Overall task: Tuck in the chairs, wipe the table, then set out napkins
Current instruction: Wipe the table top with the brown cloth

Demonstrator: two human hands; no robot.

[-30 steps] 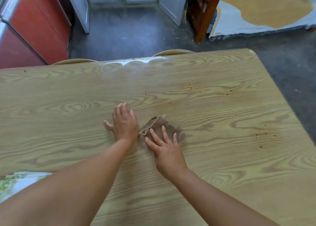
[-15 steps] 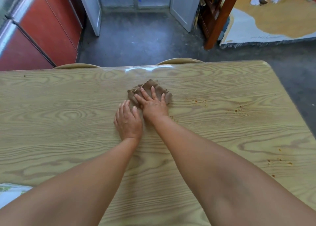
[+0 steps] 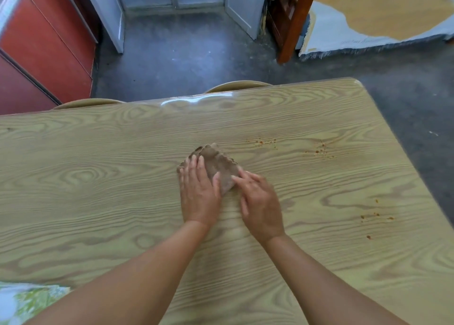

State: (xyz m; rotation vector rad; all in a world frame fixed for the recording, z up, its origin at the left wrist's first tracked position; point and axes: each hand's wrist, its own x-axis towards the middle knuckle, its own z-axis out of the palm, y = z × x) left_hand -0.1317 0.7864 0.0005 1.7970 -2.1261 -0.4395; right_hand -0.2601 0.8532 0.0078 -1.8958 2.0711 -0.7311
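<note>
A crumpled brown cloth (image 3: 217,161) lies near the middle of the wood-grain table (image 3: 98,177). My left hand (image 3: 199,192) lies flat with straight fingers on the cloth's left edge. My right hand (image 3: 258,201) touches the cloth's near right corner with its fingertips; its fingers look blurred. Orange crumbs (image 3: 264,142) are scattered to the right of the cloth, with more crumbs (image 3: 375,216) near the right edge. Two chair backs (image 3: 237,85) show just beyond the table's far edge, pushed in close.
Red cabinets (image 3: 44,49) stand at the far left. A dark wooden piece of furniture (image 3: 290,17) and a rug (image 3: 380,17) lie beyond the table on the grey floor. A green-and-white fabric (image 3: 27,300) shows at the bottom left corner.
The cloth has been drawn back from the far edge toward the table's middle. My left hand now rests on the cloth, and my right hand has slid to the cloth's near right corner.
</note>
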